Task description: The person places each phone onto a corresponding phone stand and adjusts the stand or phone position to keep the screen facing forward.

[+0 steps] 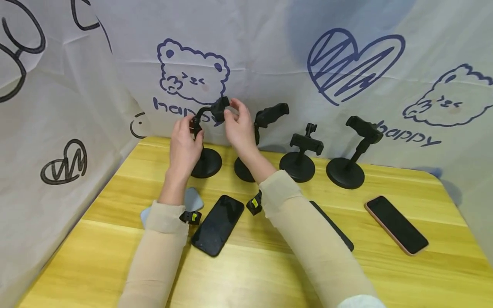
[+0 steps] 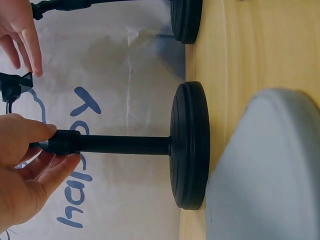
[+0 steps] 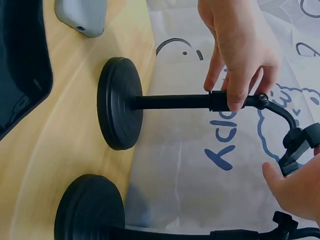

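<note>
A black phone stand (image 1: 206,163) rises from its round base at the table's back left. My left hand (image 1: 186,144) pinches the collar (image 2: 61,142) at the top of its straight pole, thumb on one side and fingers on the other. Above, the thin neck bends over to the right and carries the phone clamp (image 1: 220,108). At the clamp's right end is my right hand (image 1: 239,128), its fingers extended and the thumb (image 3: 272,176) right at the clamp's edge. In the left wrist view the right fingertips lie close to the clamp's corner.
More black phone stands (image 1: 298,166) line the back edge, one partly behind my right forearm. In front lie a black phone (image 1: 218,225), a pink-edged phone (image 1: 396,224), a dark phone (image 1: 332,225) partly under my sleeve, and light blue-grey phones (image 1: 193,199). A drawn-on white cloth (image 1: 262,51) hangs behind.
</note>
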The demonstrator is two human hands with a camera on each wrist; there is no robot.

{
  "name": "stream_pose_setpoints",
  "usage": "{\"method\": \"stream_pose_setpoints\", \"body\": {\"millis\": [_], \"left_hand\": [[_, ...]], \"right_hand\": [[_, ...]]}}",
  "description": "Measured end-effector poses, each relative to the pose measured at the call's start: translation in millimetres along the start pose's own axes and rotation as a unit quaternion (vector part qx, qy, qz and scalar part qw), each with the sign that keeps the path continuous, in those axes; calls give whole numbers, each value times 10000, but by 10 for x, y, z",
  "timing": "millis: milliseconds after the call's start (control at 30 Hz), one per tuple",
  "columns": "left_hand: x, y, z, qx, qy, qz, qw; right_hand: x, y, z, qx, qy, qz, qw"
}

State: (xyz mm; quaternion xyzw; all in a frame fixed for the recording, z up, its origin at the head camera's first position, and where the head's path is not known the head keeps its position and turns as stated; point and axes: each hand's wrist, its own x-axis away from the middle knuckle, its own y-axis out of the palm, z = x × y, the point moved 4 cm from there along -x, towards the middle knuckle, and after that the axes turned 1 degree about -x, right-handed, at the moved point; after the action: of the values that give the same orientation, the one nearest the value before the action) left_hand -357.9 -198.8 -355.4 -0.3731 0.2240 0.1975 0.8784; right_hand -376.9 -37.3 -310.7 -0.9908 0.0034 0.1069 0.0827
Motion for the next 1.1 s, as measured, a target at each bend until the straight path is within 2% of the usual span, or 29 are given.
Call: {"method": "stream_pose_setpoints", "body": {"millis": [300,567,867,1100], "left_hand": [[-3,13,-14,29,15,35,10000],[-17,1,-1,36,46,31,10000],[-12,-7,-1,28,-254,-69,9996],[1,33,-54,-153,-676,-435,9966]], "right_hand": [[-141,89,-1,-174,280,76,9994],[-108,87,13,-277,-89,338,9990],[-50,82,-9,-382,-521,472,9968],[-1,55,9,-373,-586,548,9961]]}}
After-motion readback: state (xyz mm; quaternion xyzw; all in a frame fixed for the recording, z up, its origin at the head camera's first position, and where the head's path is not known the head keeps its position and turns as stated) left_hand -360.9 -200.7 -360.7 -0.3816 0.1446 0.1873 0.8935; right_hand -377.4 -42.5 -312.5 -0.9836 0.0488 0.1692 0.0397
